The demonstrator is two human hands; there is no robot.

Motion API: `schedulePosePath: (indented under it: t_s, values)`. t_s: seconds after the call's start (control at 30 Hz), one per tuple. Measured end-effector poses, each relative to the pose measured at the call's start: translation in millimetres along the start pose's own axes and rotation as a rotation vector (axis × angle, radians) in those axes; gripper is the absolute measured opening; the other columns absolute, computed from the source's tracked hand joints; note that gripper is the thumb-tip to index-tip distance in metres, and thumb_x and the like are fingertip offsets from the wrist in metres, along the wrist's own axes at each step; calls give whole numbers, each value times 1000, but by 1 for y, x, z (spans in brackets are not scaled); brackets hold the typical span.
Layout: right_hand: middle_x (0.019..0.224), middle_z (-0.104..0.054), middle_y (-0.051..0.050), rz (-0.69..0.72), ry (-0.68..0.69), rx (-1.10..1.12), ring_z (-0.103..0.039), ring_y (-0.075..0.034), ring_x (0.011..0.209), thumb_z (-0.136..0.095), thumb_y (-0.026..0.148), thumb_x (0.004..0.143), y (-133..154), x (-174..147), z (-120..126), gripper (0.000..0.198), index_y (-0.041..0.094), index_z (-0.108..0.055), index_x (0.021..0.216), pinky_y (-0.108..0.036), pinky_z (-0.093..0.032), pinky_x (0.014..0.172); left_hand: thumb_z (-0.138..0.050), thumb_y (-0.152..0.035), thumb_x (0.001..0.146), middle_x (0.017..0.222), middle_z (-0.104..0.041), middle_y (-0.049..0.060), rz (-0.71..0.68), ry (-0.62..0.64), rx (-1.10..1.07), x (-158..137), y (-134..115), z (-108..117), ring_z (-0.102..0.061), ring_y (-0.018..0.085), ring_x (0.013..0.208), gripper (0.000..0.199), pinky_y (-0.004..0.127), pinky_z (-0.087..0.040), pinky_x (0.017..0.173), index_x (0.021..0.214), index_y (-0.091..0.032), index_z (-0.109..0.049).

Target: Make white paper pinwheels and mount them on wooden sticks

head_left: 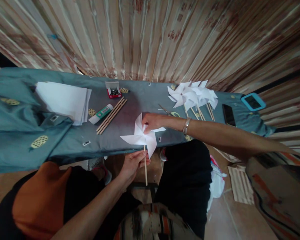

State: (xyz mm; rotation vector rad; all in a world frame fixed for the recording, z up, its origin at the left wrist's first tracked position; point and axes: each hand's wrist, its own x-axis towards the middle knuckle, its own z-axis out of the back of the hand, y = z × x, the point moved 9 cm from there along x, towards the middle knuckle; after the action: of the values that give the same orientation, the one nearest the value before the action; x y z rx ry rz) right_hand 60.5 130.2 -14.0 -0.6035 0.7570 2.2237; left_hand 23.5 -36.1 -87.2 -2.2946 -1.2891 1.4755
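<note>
A white paper pinwheel (133, 139) on a thin wooden stick (146, 173) is between my hands at the table's front edge. My left hand (133, 164) is closed round the stick just below the paper blades, and the stick's lower end hangs past the edge. My right hand (152, 122) is closed at the pinwheel's centre from above, its fingers pressing on the paper there. Those fingers cover the hub, so I cannot see any pin. Behind my right wrist lies a pair of scissors (174, 114) with pale green handles.
Several finished pinwheels (190, 95) lie at the back right, near a black phone (228, 115) and a blue-framed device (253, 101). On the left are paper sheets (61, 98), a glue stick box (101, 114), wooden sticks (112, 116) and an open red box of pins (113, 92).
</note>
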Motion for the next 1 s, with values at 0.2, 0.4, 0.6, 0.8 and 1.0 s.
schedulePosePath:
  t_s: [0.2,0.4,0.6,0.8,1.0]
  values:
    - [65,-63,3,-1,22,31,-48,-9,58,-74,20,70,-1,3,0,21,12,-78,89,-23,-33,56,-95,-37,41,60,-69,3,23,21,1,1,3,-2,-66,13,53,42,24,-57,59,68,-10,-76]
    - [66,-63,3,-24,41,-37,-47,-10,59,-73,24,72,0,5,-1,22,13,-78,90,-23,-31,55,-95,-41,37,62,-72,5,45,30,-11,1,5,-4,-65,14,52,47,24,-56,56,69,-10,-77]
    - [68,-63,2,-73,58,-32,-47,-10,60,-73,26,73,1,2,0,24,12,-78,92,-23,-31,55,-95,-46,37,61,-70,3,43,38,-12,3,4,-4,-63,12,51,51,23,-56,55,71,-11,-78]
    - [68,-62,2,-80,72,-29,-49,-10,62,-72,26,74,3,1,0,23,14,-78,92,-22,-33,56,-93,-49,42,59,-68,2,33,73,-1,4,5,-4,-62,12,51,49,24,-56,56,69,-12,-77]
    - [69,-65,1,-74,27,-24,-52,-12,64,-70,26,73,3,-2,1,24,14,-78,92,-24,-33,59,-95,-43,43,62,-71,5,44,62,-12,2,6,-2,-65,14,54,46,24,-56,57,71,-10,-77]
